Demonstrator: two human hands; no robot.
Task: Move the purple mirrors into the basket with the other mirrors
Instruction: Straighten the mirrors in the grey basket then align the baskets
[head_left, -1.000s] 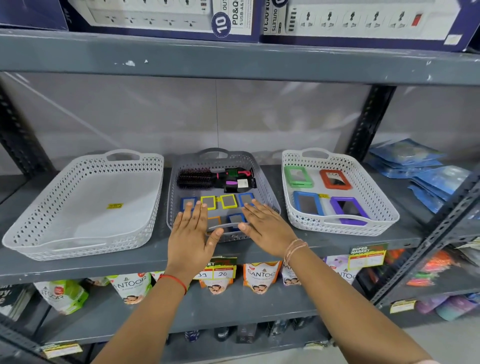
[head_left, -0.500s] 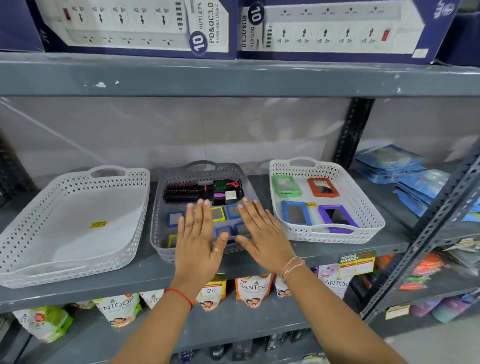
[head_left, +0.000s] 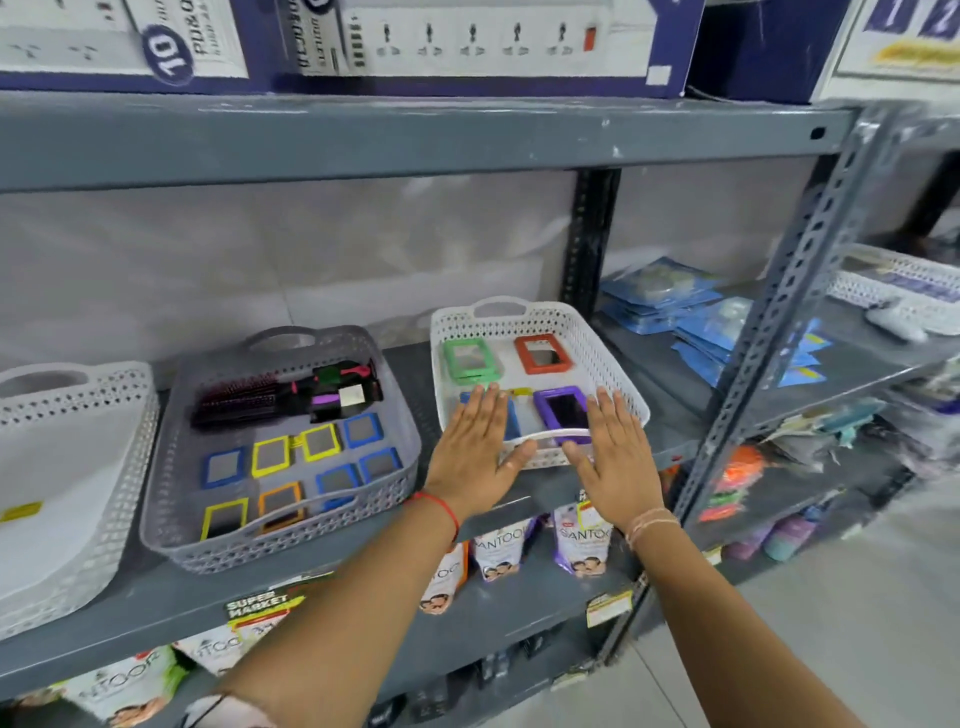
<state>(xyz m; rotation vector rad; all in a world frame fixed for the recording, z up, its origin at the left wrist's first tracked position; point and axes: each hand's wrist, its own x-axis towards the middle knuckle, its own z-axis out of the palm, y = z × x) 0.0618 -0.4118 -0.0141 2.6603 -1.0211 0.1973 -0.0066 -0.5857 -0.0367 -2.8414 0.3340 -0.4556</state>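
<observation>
My fingers (head_left: 483, 410) are spread flat on both hands, gripping nothing: left hand (head_left: 470, 457) and right hand (head_left: 613, 457) flank the purple mirror (head_left: 563, 413) in the white basket (head_left: 613, 358), frame centre; the grey basket (head_left: 171, 415) sits left.

Hairbrushes (head_left: 249, 400) lie beside boxed power strips (head_left: 467, 36) overhead and blue packets (head_left: 701, 317).
</observation>
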